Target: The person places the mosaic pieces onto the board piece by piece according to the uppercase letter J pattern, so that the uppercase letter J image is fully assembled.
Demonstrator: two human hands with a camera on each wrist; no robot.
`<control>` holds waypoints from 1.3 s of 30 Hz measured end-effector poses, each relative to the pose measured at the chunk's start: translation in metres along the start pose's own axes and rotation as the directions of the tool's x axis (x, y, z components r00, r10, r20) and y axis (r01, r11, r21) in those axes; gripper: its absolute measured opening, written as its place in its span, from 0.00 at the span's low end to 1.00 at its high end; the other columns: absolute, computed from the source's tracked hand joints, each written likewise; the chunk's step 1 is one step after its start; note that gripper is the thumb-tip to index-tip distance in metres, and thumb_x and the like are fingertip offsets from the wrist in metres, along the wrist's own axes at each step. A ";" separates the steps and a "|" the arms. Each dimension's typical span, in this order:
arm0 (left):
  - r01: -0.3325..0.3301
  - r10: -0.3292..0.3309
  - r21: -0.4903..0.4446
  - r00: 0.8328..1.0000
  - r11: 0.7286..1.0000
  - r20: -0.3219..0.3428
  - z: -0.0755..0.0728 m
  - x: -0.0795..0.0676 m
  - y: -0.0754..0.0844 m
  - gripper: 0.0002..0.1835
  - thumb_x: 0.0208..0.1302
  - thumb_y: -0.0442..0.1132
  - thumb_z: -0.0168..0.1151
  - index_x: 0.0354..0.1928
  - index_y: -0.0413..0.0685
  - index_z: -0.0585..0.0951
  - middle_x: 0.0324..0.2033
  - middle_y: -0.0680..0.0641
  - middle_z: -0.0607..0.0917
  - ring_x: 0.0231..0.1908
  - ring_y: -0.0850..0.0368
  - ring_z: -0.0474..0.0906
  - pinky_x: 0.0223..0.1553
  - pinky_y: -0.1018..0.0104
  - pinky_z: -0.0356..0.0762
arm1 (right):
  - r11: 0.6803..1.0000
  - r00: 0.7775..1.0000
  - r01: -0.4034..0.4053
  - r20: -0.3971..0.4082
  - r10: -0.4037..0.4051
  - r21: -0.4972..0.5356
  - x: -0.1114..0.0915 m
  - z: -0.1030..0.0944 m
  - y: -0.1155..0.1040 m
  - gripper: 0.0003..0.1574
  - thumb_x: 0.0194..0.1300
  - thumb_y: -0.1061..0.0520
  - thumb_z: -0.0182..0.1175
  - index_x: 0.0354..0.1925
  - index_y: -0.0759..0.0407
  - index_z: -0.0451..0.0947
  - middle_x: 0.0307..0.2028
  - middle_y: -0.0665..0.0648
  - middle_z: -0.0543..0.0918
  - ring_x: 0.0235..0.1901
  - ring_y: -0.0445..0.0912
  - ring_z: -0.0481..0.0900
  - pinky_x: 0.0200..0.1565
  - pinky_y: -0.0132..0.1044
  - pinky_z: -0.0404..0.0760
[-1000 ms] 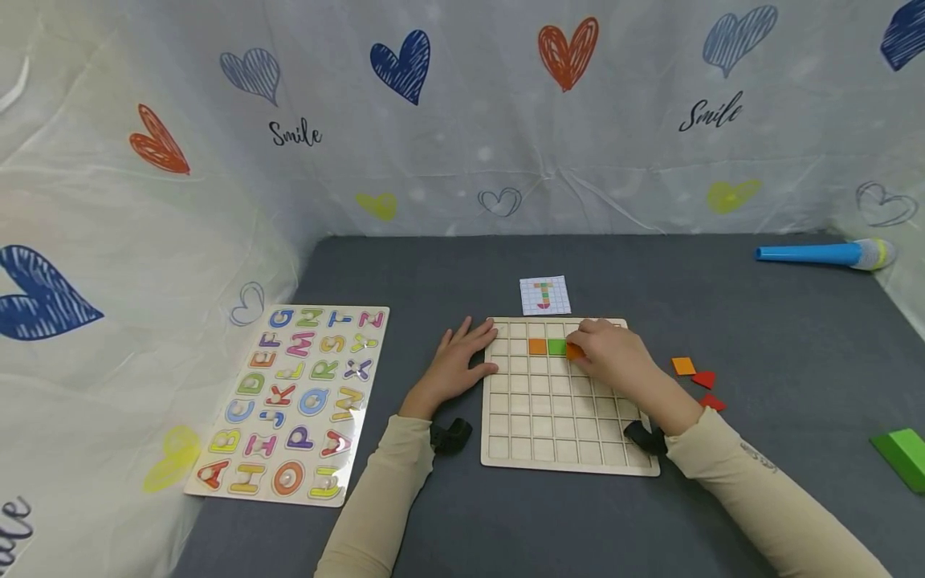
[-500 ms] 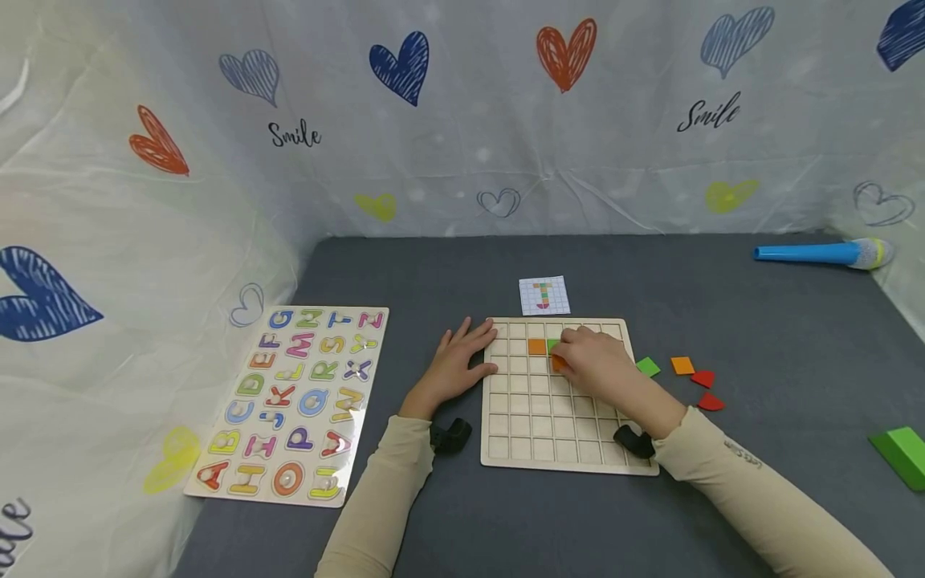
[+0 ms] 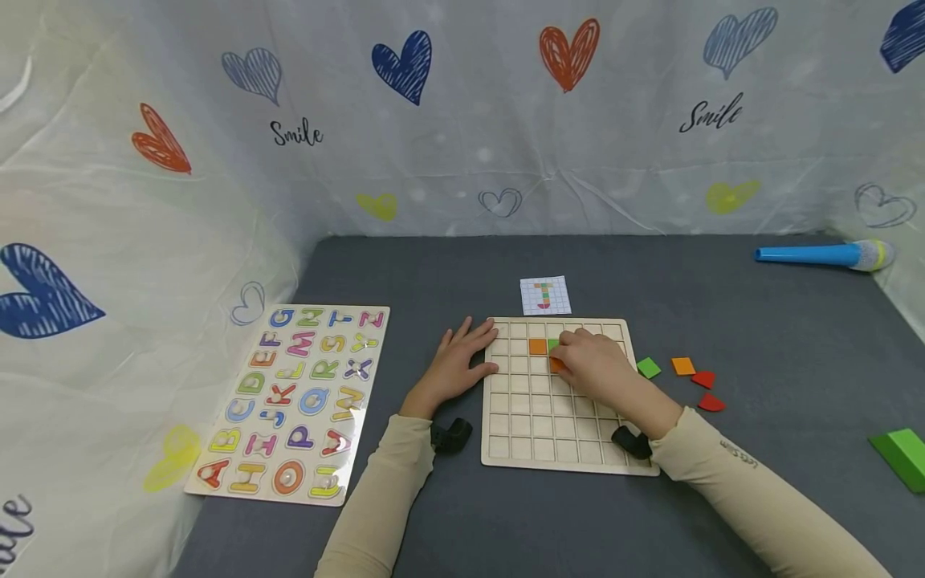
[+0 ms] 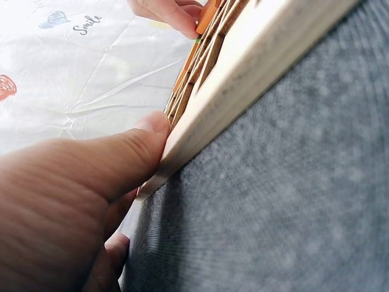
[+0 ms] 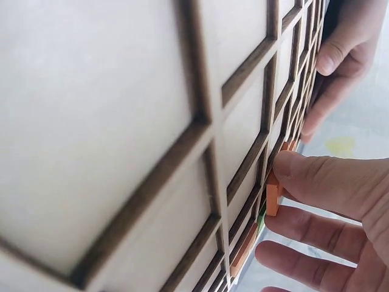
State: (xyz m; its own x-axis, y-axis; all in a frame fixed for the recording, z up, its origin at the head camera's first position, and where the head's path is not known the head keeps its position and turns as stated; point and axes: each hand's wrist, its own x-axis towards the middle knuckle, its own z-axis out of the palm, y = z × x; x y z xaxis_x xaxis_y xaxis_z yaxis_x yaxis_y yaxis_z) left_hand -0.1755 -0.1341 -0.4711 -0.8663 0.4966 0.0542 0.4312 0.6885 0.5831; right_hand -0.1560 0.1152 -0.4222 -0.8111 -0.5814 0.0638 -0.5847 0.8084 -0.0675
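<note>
A wooden grid board (image 3: pixel 516 425) lies on the dark grey cloth. My left hand (image 3: pixel 451 369) rests at its left edge, fingers spread, with the thumb (image 4: pixel 143 143) touching the rim. My right hand (image 3: pixel 596 365) pinches a small orange square tile (image 5: pixel 273 198) between thumb and fingers, just below the green tile (image 3: pixel 553 343) on the board. One orange tile (image 3: pixel 538 346) sits in the cell left of the green. In the right wrist view another orange tile (image 5: pixel 243 250) lies in the grid, which my hand hides from the head view.
Right of the board lie a loose green tile (image 3: pixel 648 368), an orange tile (image 3: pixel 682 366) and two red pieces (image 3: pixel 711 402). A pattern card (image 3: pixel 545 295) lies behind it. An alphabet board (image 3: pixel 289 405) is left, a blue toy microphone (image 3: pixel 824 254) far right, a green block (image 3: pixel 903 459) nearer.
My right hand has shifted left and slightly nearer, from right of the green tile to below it, with an orange tile pinched. The loose green tile has come into view. My left hand stays put.
</note>
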 end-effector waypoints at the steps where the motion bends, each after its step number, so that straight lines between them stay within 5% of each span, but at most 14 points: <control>1: 0.000 0.000 0.000 1.000 1.000 0.000 0.000 0.000 0.000 0.35 0.62 0.51 0.58 0.68 0.49 0.62 0.69 0.52 0.56 0.70 0.48 0.40 0.66 0.43 0.33 | 1.000 1.000 0.000 0.003 0.000 -0.002 0.000 0.000 0.000 0.11 0.53 0.55 0.68 0.38 0.55 0.84 0.29 0.52 0.76 0.30 0.48 0.74 0.26 0.39 0.73; 11: -0.001 0.001 -0.003 1.000 1.000 0.002 0.001 0.001 0.000 0.35 0.62 0.51 0.58 0.68 0.48 0.62 0.69 0.52 0.56 0.70 0.48 0.40 0.66 0.43 0.33 | 0.997 0.999 -0.046 -0.013 0.047 0.057 -0.008 -0.008 0.010 0.17 0.51 0.57 0.69 0.43 0.56 0.83 0.34 0.53 0.78 0.34 0.49 0.75 0.26 0.40 0.76; 20: 0.003 -0.003 -0.007 1.000 1.000 0.002 0.000 0.001 -0.001 0.34 0.62 0.50 0.58 0.68 0.49 0.62 0.69 0.52 0.56 0.70 0.48 0.40 0.66 0.44 0.33 | 0.979 0.984 -0.179 0.012 0.179 0.094 -0.033 -0.017 0.042 0.23 0.53 0.57 0.68 0.49 0.59 0.80 0.45 0.60 0.79 0.45 0.55 0.76 0.32 0.47 0.78; 39: 0.012 -0.012 -0.011 1.000 1.000 0.008 0.000 0.001 0.001 0.34 0.62 0.50 0.58 0.68 0.49 0.61 0.69 0.52 0.56 0.70 0.48 0.40 0.66 0.44 0.33 | 0.945 0.950 -0.312 0.012 0.313 0.101 -0.075 -0.013 0.072 0.25 0.54 0.57 0.67 0.50 0.64 0.78 0.42 0.64 0.78 0.38 0.57 0.77 0.27 0.46 0.77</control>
State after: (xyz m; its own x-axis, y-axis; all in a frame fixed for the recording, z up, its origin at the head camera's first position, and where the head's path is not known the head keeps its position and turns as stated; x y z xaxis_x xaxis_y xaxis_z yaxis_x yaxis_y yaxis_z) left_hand -0.1757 -0.1329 -0.4705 -0.8691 0.4929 0.0408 0.4184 0.6887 0.5922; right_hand -0.1372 0.2181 -0.4187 -0.9534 -0.3005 0.0277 -0.3004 0.9359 -0.1840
